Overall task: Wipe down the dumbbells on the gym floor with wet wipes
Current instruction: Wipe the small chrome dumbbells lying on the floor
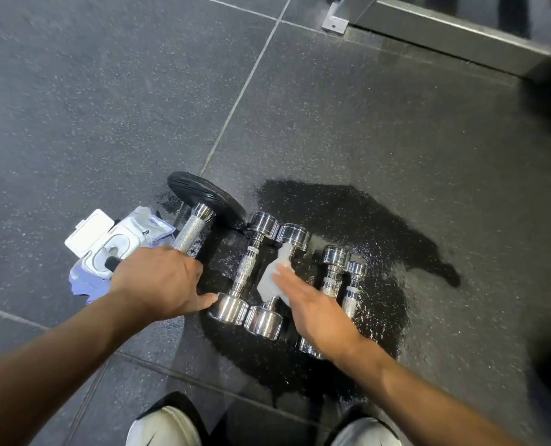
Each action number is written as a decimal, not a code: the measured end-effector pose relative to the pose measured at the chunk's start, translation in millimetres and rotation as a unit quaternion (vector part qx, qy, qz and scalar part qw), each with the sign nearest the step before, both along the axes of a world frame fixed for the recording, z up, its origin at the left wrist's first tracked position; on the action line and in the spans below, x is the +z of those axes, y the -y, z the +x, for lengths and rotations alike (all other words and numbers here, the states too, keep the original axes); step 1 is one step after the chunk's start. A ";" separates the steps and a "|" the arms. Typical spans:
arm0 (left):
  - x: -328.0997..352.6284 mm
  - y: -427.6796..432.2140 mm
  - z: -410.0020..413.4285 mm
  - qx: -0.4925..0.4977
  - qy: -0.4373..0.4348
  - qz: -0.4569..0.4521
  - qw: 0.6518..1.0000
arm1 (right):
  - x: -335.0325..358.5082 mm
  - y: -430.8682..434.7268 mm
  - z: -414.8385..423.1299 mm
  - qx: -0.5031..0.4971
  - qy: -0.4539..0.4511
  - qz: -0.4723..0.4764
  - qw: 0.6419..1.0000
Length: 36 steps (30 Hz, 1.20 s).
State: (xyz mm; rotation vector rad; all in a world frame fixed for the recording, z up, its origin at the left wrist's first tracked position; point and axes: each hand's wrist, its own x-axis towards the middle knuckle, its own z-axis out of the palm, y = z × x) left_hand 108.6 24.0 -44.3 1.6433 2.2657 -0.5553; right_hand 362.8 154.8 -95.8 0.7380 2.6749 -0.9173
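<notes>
Right hand point(316, 310) is open, its fingers straight and close together. It presses a white wet wipe point(272, 280) on the handle of the second chrome dumbbell point(293, 236). The forearm comes in from the lower right and the palm faces down.

Left hand point(158, 281) lies palm down over the near end of the knurled handle of a big dumbbell point(192, 230) with a black plate. Its fingers are hidden under the back of the hand, so I cannot tell if it grips the handle. Its thumb is stretched out and touches the near head of the first chrome dumbbell point(247, 268).

Four chrome dumbbells lie side by side on the dark rubber floor point(74, 107), inside a wet patch point(348, 220). Their long axes run away from the person, with the far ends leaning a little to the right. The third dumbbell point(335, 255) and the fourth dumbbell point(357, 270) are smaller. The big dumbbell points the same way.

An open pack of wipes point(106, 243) lies just left of the big dumbbell.
</notes>
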 end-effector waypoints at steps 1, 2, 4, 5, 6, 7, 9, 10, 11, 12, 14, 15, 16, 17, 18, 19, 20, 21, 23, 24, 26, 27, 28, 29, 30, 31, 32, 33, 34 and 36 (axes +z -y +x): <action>0.1 -0.6 0.2 -0.001 -0.001 -0.002 1.000 | 1.0 -1.0 1.5 0.024 -0.035 0.007 0.999; 0.2 -1.1 0.0 -0.003 -0.003 -0.004 1.000 | 4.1 -3.4 1.4 0.017 -0.081 -0.004 0.997; -0.5 -1.1 -0.3 0.000 -0.004 -0.005 1.000 | 14.7 -14.0 -4.5 -0.072 -0.155 -0.031 0.985; -0.5 -1.5 -0.3 0.000 -0.004 -0.004 1.000 | 20.1 -21.7 -9.0 -0.129 -0.178 -0.027 0.975; 0.1 -1.8 -0.1 0.001 -0.005 -0.005 1.000 | 25.4 -29.8 -14.2 -0.176 -0.190 -0.014 0.966; 1.0 -1.7 0.1 0.001 -0.003 -0.006 1.000 | 25.7 -37.6 -18.6 -0.207 -0.195 -0.001 0.959; 3.3 -1.5 0.7 0.006 0.003 -0.009 1.000 | 20.4 -50.4 -27.8 -0.219 -0.174 0.008 0.960; 4.4 -1.3 1.0 0.008 0.004 -0.011 1.000 | 13.5 -53.0 -31.3 -0.211 -0.149 -0.001 0.966; 4.8 -1.9 1.1 0.008 0.004 -0.012 1.000 | 6.2 -53.9 -34.8 -0.196 -0.123 -0.014 0.973; 5.1 -2.2 1.6 0.008 0.004 -0.013 1.000 | -0.9 -54.1 -37.4 -0.166 -0.103 -0.010 0.981; 4.8 -2.9 1.8 0.008 0.002 -0.015 1.000 | -12.8 -55.6 -43.1 -0.100 -0.095 0.039 0.990; 4.5 -2.8 1.3 0.008 0.002 -0.016 1.000 | -18.1 -57.0 -45.9 -0.065 -0.098 0.081 0.990; 4.9 -2.3 1.0 0.008 0.002 -0.018 1.000 | -21.7 -58.6 -47.7 -0.026 -0.103 0.126 0.986; 4.7 -1.7 0.8 0.008 0.003 -0.018 1.000 | -24.3 -59.7 -48.1 0.019 -0.102 0.160 0.982; 4.9 -1.4 0.4 0.006 0.003 -0.017 1.000 | -25.1 -59.1 -48.6 0.063 -0.099 0.184 0.976; 4.8 -1.1 0.1 0.006 0.004 -0.016 1.000 | -27.1 -57.4 -47.5 0.094 -0.098 0.197 0.971; 4.8 -0.9 0.0 0.006 0.003 -0.016 1.000 | -27.1 -53.9 -45.0 0.105 -0.102 0.199 0.969; 4.3 -1.0 0.1 0.005 0.002 -0.016 1.000 | -26.8 -50.3 -42.4 0.100 -0.113 0.195 0.969; 2.8 -1.0 -0.1 0.002 -0.001 -0.014 1.000 | -26.8 -41.2 -33.8 0.078 -0.135 0.168 0.973; 2.3 -0.8 -0.4 0.003 -0.001 -0.014 1.000 | -26.2 -34.8 -28.9 0.075 -0.136 0.153 0.976; 1.8 -0.6 -0.6 0.003 0.000 -0.013 1.000 | -31.2 -22.1 -19.0 0.081 -0.116 0.121 0.983; 1.6 -0.2 -1.0 0.002 0.001 -0.012 1.000 | -33.4 -16.9 -15.6 0.077 -0.099 0.095 0.987; 1.9 -0.1 -1.0 0.001 0.003 -0.011 1.000 | -33.1 -12.5 -13.1 0.068 -0.082 0.074 0.991; 2.3 -0.1 -1.3 0.001 0.004 -0.011 1.000 | -32.8 -9.8 -11.0 0.063 -0.069 0.056 0.994; 2.7 0.0 -1.5 0.002 0.005 -0.012 1.000 | -29.8 -7.5 -9.2 0.071 -0.059 0.045 0.995; 2.9 0.0 -1.5 0.002 0.005 -0.013 1.000 | -25.5 -6.3 -7.5 0.086 -0.056 0.038 0.994; 2.9 -0.3 -1.5 0.002 0.005 -0.012 1.000 | -19.0 -6.5 -5.9 0.100 -0.051 0.033 0.993; 2.8 -0.4 -1.6 0.001 0.005 -0.010 1.000 | -14.3 -8.9 -4.7 0.103 -0.047 0.029 0.993; 2.6 -0.3 -1.5 -0.001 0.004 -0.009 1.000 | -11.4 -13.3 -4.5 0.093 -0.044 0.029 0.994; 2.0 0.3 -1.7 -0.002 0.005 -0.008 1.000 | -13.6 -24.7 -8.7 0.056 -0.052 0.051 0.996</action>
